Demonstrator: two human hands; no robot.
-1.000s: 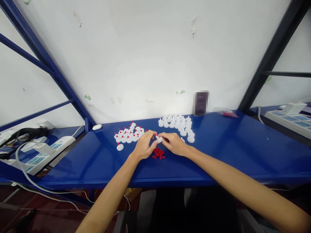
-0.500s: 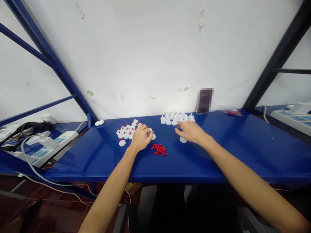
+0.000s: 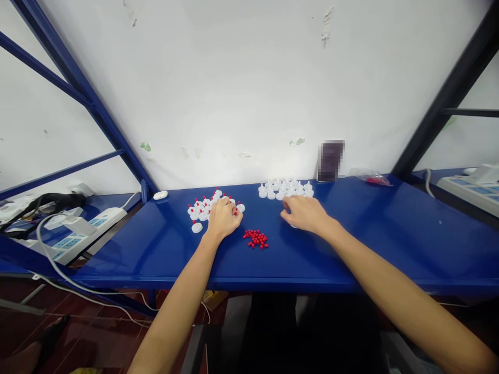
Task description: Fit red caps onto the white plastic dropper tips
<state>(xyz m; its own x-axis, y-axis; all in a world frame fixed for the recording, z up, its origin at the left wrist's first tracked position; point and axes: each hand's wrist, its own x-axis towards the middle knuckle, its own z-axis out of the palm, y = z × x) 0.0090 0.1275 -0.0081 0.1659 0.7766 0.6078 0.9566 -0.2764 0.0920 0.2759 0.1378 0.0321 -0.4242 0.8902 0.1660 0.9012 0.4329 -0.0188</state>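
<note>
My left hand (image 3: 223, 218) lies knuckles-up with curled fingers on the near edge of a cluster of white caps with red tips (image 3: 202, 208); what its fingertips hold is hidden. A small pile of loose red pieces (image 3: 256, 239) sits on the blue table (image 3: 351, 249) between my hands. My right hand (image 3: 304, 213) is curled palm-down over a single white cap just in front of the group of plain white caps (image 3: 284, 190) by the wall. One capped piece (image 3: 197, 227) stands alone left of my left hand.
A white oval object (image 3: 160, 195) lies at the table's back left. A blurred dark object (image 3: 330, 160) leans on the wall, beside a clear bag with red bits (image 3: 370, 179). Power strips and cables (image 3: 78, 231) lie on the left shelf; another strip (image 3: 468, 188) lies at the right.
My hands, joined over one cap a second ago, have parted. The left went to the red-tipped cluster, and the right moved to the plain caps and lowered over a single one.
</note>
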